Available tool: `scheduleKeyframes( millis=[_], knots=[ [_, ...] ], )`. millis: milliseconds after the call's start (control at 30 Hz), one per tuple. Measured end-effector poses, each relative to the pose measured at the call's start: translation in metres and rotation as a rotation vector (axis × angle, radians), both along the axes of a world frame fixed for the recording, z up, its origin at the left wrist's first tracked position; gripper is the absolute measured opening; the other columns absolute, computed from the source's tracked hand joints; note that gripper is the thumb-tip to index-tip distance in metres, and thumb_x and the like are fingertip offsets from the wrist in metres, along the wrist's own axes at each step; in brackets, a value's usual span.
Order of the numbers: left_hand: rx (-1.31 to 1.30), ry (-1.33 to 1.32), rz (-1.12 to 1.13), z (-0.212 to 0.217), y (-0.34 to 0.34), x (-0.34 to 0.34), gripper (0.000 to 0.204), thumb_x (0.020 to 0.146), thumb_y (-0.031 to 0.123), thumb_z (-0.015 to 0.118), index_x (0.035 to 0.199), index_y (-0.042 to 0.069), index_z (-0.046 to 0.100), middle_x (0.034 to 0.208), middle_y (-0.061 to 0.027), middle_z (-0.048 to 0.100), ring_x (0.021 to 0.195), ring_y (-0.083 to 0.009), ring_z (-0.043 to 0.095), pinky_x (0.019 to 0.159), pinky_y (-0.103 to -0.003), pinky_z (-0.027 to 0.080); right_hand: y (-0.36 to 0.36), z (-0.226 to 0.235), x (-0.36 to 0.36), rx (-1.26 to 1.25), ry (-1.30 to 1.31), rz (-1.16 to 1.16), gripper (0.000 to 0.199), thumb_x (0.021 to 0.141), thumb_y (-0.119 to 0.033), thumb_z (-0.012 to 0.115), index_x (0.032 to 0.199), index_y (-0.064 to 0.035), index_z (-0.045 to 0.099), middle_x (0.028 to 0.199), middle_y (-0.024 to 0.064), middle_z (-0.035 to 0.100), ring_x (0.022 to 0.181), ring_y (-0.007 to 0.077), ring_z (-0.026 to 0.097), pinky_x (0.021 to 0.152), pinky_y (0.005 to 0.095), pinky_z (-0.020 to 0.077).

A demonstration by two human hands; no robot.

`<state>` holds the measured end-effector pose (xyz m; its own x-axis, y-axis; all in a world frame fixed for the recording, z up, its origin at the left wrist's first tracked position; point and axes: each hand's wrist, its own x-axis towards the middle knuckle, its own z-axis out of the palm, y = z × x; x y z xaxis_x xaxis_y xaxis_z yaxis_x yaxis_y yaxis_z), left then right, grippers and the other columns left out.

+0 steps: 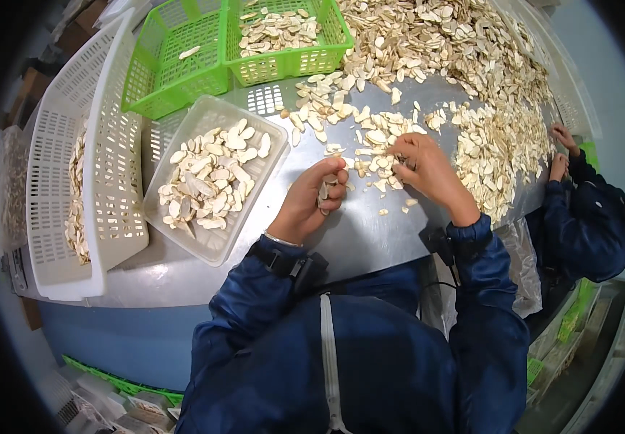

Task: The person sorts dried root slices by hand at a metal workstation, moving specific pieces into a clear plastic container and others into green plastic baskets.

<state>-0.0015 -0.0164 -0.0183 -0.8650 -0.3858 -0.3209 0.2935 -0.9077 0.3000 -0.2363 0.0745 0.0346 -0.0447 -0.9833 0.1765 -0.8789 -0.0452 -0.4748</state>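
Pale dried slices, mushroom-like in shape, lie loose on the metal table (370,239). My left hand (311,202) is closed around a few grey-tan slices (323,192), which show between its fingers and palm. Just right of it, my right hand (430,172) is over a small loose cluster of slices (379,134), thumb and fingers bent together around a slice that they partly hide. Left of my hands, a shallow translucent white tray (273,141) holds a heap of similar slices.
A big slice heap (464,43) covers the table's far right. Two green baskets (182,90) stand at the back left, beside a tall white perforated basket (117,159). At the right edge, another person (587,224) in dark blue has both hands by the heap.
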Motion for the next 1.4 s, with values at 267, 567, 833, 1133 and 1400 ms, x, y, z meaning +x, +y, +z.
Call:
scheduleKeyframes(
  millis=[267, 567, 833, 1133, 1400],
  knots=[
    [-0.004, -0.048, 0.045, 0.005, 0.0, 0.001, 0.014, 0.096, 0.017, 0.051, 0.103, 0.005, 0.054, 0.083, -0.0044, 0.056, 0.06, -0.0081, 0.043, 0.041, -0.017, 0.031, 0.016, -0.005, -0.022, -0.021, 0.131, -0.287, 0.008, 0.079, -0.001, 0.058, 0.085, -0.0033, 0.063, 0.092, 0.0113, 0.062, 0.092, 0.0327, 0.057, 0.078, 0.0392, 0.047],
    [0.016, -0.053, 0.084, 0.006, 0.003, -0.001, 0.016, 0.097, 0.014, 0.049, 0.105, 0.003, 0.054, 0.083, -0.007, 0.056, 0.061, -0.0102, 0.044, 0.042, -0.018, 0.032, 0.039, -0.012, -0.035, -0.04, 0.027, -0.415, 0.01, 0.081, -0.007, 0.062, 0.088, -0.0018, 0.065, 0.084, 0.0133, 0.063, 0.078, 0.0317, 0.06, 0.069, 0.038, 0.049],
    [0.023, -0.031, 0.075, 0.003, 0.001, -0.003, 0.016, 0.097, 0.014, 0.049, 0.107, 0.003, 0.054, 0.084, -0.0075, 0.056, 0.062, -0.0104, 0.044, 0.043, -0.018, 0.033, 0.039, -0.015, -0.017, -0.039, 0.032, -0.331, 0.014, 0.082, -0.013, 0.067, 0.088, -0.0003, 0.068, 0.079, 0.0124, 0.063, 0.075, 0.0303, 0.06, 0.067, 0.0357, 0.0482],
    [-0.036, -0.091, 0.058, 0.004, 0.001, 0.0, 0.014, 0.096, 0.018, 0.052, 0.102, 0.006, 0.054, 0.081, -0.0014, 0.055, 0.057, -0.0056, 0.042, 0.042, -0.017, 0.03, 0.003, 0.015, -0.011, 0.317, -0.473, -0.184, 0.019, 0.09, -0.019, 0.059, 0.089, 0.0004, 0.06, 0.061, 0.0029, 0.052, 0.057, 0.0108, 0.044, 0.054, 0.0291, 0.0387],
    [-0.099, -0.069, 0.064, 0.005, 0.004, -0.001, 0.015, 0.096, 0.019, 0.05, 0.103, 0.007, 0.053, 0.082, -0.0005, 0.055, 0.06, -0.0057, 0.044, 0.045, -0.017, 0.033, -0.069, 0.053, 0.014, 0.525, -0.074, 0.362, 0.018, 0.086, -0.021, 0.06, 0.082, -0.0035, 0.065, 0.062, 0.0101, 0.058, 0.054, 0.0184, 0.051, 0.054, 0.0315, 0.0427]
  ],
)
